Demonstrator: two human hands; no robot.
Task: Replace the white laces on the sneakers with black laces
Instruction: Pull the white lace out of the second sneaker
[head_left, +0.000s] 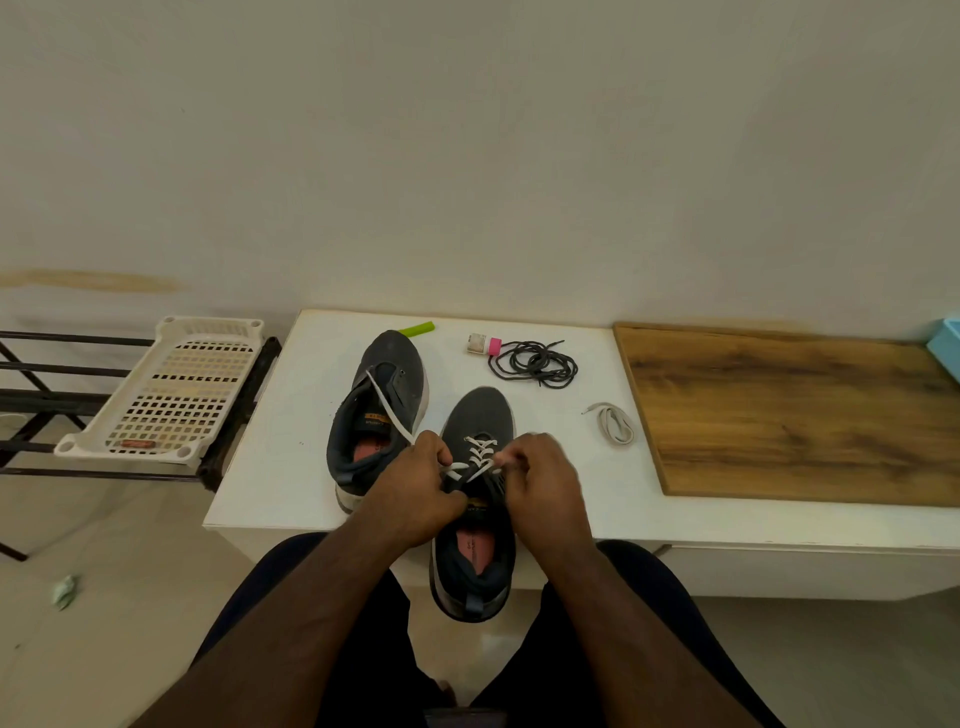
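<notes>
Two dark grey sneakers sit on the white table (270, 467). The left sneaker (379, 410) has no lacing in its eyelets. The right sneaker (475, 493) overhangs the table's front edge and still carries a white lace (480, 453) crossed through its eyelets. My left hand (415, 488) pinches one end of that lace, which trails back over the left sneaker. My right hand (545, 483) pinches the lace on the other side. A bundled white lace (615, 423) lies to the right, and coiled black laces (535, 364) lie behind it.
A small bottle with a pink cap (483, 344) and a green stick (415, 329) lie at the table's back. A wooden board (789, 415) covers the right side. A white plastic basket (166, 389) sits on a black rack at left. My knees are below the table edge.
</notes>
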